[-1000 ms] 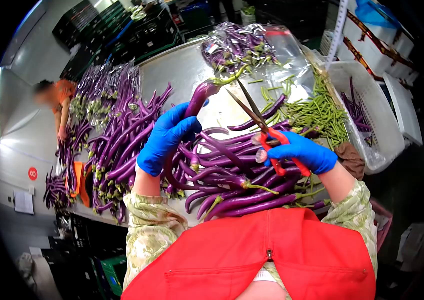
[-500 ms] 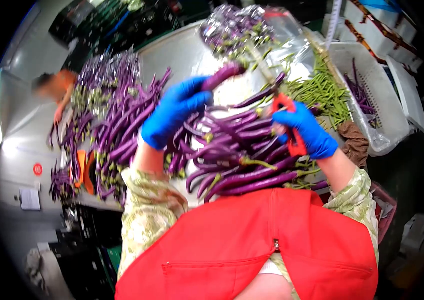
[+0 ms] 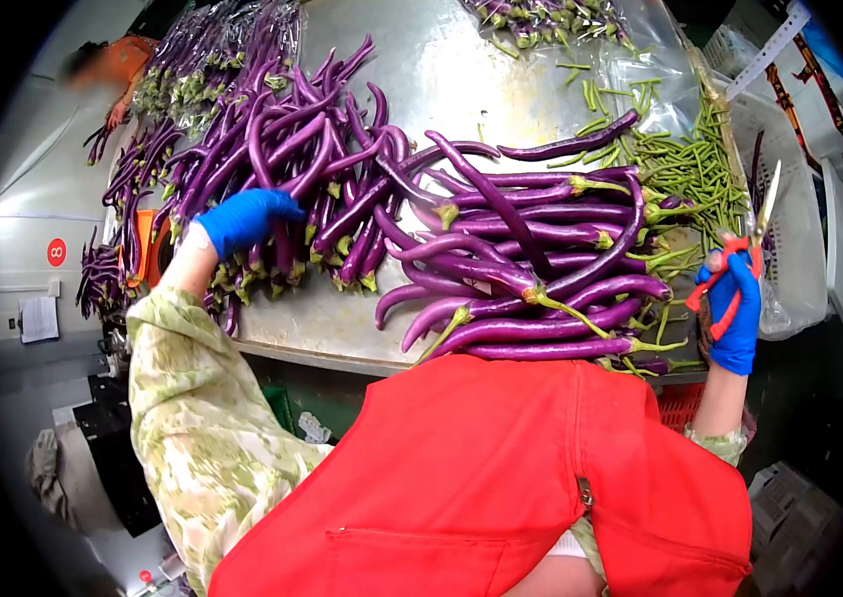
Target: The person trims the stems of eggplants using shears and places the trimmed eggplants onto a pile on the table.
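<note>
The right hand [image 3: 737, 323], in a blue glove, is clamped around red-handled scissors [image 3: 756, 239], held beyond the right edge of the desk pile with the blades pointing up and away. The left hand [image 3: 245, 221], gloved in blue too, reaches into the left-hand heap of eggplants [image 3: 267, 149], its fingers bent down among them; whether this grip is closed on one cannot be told.

Between the hands, a nearer bundle of eggplants [image 3: 511, 274] lies roughly sideways, long, purple and glossy, most of the green stalks towards the right. All rest on a metal desk [image 3: 411, 85]. Just beyond the bundle, to the right, is a scatter of green stem pieces [image 3: 690, 164], near a clear plastic sheet [image 3: 650, 80]. More eggplants in clear wrapping [image 3: 222, 45] lie at the far left.

Past the desk's right side stands a white basket [image 3: 794, 189]. At the upper left, another person in orange [image 3: 128, 58] reaches towards eggplants. The wearer has a red apron [image 3: 481, 468] over green-patterned sleeves [image 3: 183, 388].
</note>
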Action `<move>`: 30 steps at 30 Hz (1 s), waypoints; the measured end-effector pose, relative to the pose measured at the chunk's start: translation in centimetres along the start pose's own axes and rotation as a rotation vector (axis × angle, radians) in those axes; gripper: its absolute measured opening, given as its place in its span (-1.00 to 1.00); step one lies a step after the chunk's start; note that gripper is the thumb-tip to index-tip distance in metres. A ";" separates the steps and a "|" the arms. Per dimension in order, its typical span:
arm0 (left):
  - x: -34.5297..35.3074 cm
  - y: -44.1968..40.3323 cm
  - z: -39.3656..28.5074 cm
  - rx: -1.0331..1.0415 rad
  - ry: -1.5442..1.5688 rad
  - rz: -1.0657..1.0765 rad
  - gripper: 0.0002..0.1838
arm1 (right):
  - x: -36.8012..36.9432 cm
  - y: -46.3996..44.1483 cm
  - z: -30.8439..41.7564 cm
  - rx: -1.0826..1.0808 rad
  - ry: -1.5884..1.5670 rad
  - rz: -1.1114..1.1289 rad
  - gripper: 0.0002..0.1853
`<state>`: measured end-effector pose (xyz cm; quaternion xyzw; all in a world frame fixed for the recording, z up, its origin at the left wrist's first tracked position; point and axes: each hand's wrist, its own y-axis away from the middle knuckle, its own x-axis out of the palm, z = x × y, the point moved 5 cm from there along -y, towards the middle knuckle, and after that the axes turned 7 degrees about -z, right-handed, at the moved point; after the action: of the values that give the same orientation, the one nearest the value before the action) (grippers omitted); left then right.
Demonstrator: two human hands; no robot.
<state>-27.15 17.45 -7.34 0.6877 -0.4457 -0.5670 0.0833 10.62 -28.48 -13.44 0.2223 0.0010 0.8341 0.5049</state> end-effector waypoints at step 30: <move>15.9 4.6 -19.1 0.941 -0.256 0.046 -0.08 | -9.8 7.6 -4.9 -0.103 -0.206 -0.393 -0.56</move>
<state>-13.84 -4.04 -9.15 0.5655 -0.6754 -0.3819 -0.2798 6.28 -39.39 -19.76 0.2757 -0.0496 0.6917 0.6657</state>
